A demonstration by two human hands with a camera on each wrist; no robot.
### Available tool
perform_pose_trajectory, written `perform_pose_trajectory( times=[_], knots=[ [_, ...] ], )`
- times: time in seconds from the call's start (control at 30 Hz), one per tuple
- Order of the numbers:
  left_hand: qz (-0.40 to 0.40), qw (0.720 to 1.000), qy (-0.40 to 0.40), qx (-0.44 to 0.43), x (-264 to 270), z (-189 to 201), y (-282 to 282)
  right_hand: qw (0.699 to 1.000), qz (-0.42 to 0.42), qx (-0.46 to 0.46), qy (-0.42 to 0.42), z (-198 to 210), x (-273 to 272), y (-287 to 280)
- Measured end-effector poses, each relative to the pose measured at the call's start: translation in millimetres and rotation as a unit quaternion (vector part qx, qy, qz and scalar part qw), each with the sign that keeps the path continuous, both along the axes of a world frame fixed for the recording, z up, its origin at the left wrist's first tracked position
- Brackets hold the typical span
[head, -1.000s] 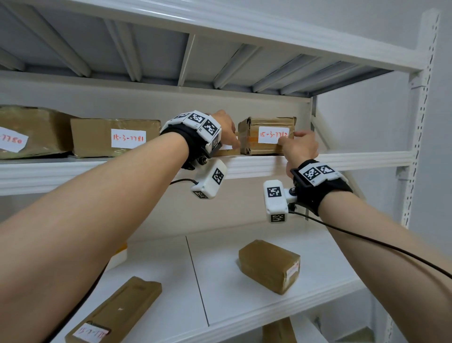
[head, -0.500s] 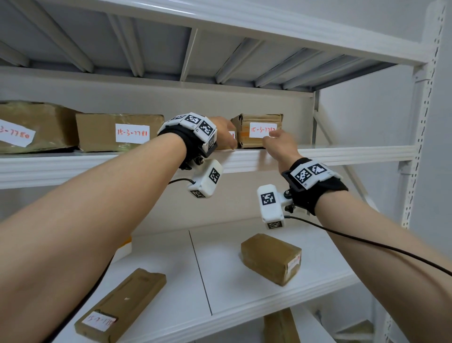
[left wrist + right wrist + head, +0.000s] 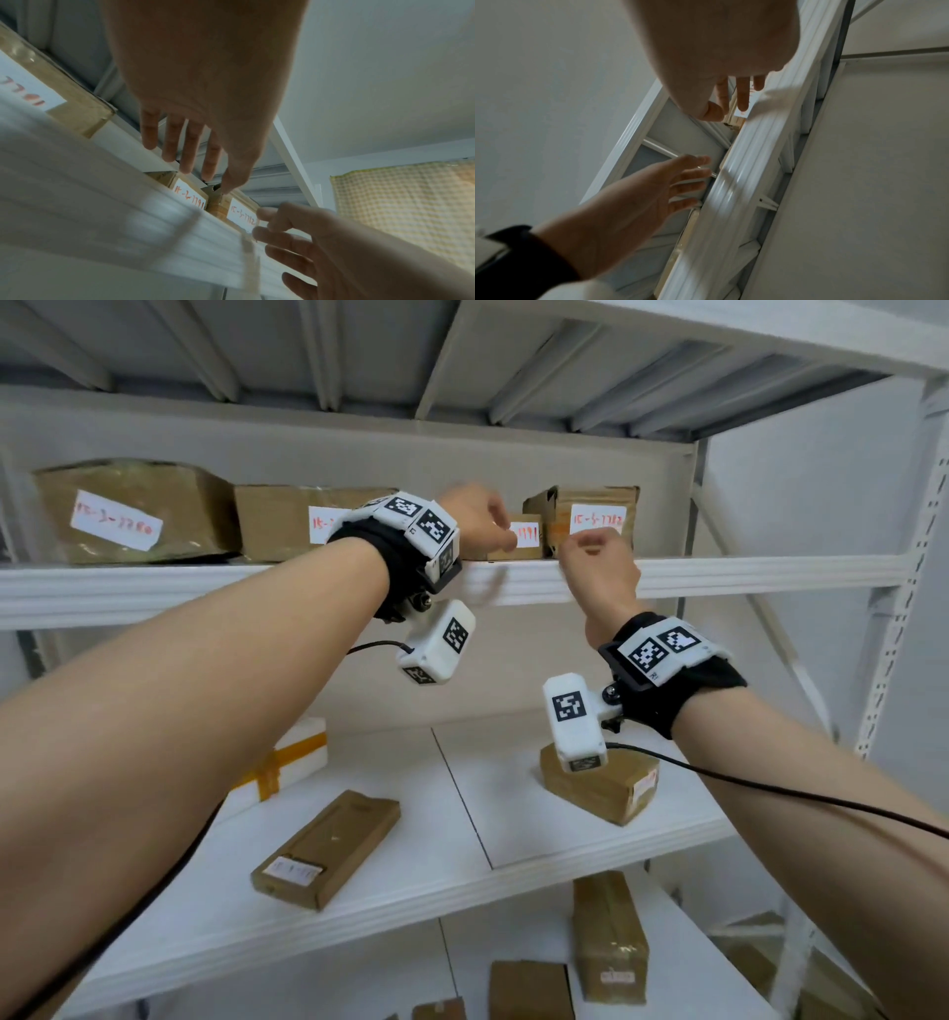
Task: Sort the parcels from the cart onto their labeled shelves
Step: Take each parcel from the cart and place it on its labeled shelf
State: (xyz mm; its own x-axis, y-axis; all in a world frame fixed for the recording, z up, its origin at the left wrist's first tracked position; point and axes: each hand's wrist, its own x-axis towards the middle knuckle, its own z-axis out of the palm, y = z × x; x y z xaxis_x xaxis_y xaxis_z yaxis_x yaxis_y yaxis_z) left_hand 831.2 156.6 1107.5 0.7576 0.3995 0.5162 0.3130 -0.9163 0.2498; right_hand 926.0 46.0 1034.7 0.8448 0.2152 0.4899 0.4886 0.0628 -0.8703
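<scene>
Currently both hands are up at the upper shelf point(image 3: 744, 572), neither holding anything. Left hand point(image 3: 480, 521) has fingers extended and loose in the left wrist view, thumb tip at the top edge of the taller parcel point(image 3: 585, 518); can't tell if it actually touches. Right hand point(image 3: 598, 567) is just in front of that parcel's label, fingers relaxed and slightly bent, apart from the box. Taller parcel sits at the right end of the shelf row, label facing out. Small parcel point(image 3: 518, 539) sits directly on its left, sides touching, label out too. Two bigger parcels further left on the same shelf: one point(image 3: 277, 521) mid-row, one point(image 3: 128, 510) at far left. Lower shelf point(image 3: 462, 880) carries a flat box point(image 3: 328, 845), a brown box point(image 3: 601, 788) and a white taped box point(image 3: 292, 757).
</scene>
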Motion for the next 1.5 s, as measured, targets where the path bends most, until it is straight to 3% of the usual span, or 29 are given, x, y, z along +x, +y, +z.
perform_pose_trajectory(
  times=[0.2, 0.4, 0.73, 0.97, 1.33, 1.5],
  knots=[
    [-0.04, 0.998, -0.042, 0.01, -52.0, -20.5, 6.8, 0.999, 0.022, 0.008, 0.024, -24.1, -45.7, 14.2],
    [-0.03, 0.998, -0.054, 0.005, -106.0, -56.8, 23.6, 0.997, 0.058, -0.002, 0.048, -54.2, -95.4, 33.7],
    [-0.017, 0.998, 0.015, -0.064, -206.4, -130.9, 65.5, 0.987, 0.115, -0.063, 0.09, -106.6, -190.1, 71.0],
    [0.036, 0.995, 0.046, -0.082, -284.4, -184.4, 86.0, 0.975, 0.166, -0.112, 0.098, -143.4, -250.6, 90.9],
    [0.106, 0.968, 0.115, -0.197, -397.0, -295.2, 107.4, 0.931, 0.261, -0.202, 0.155, -227.5, -352.0, 110.3],
    [0.153, 0.94, 0.153, -0.265, -436.6, -363.2, 113.7, 0.891, 0.314, -0.29, 0.155, -283.2, -381.1, 122.4]
  ],
)
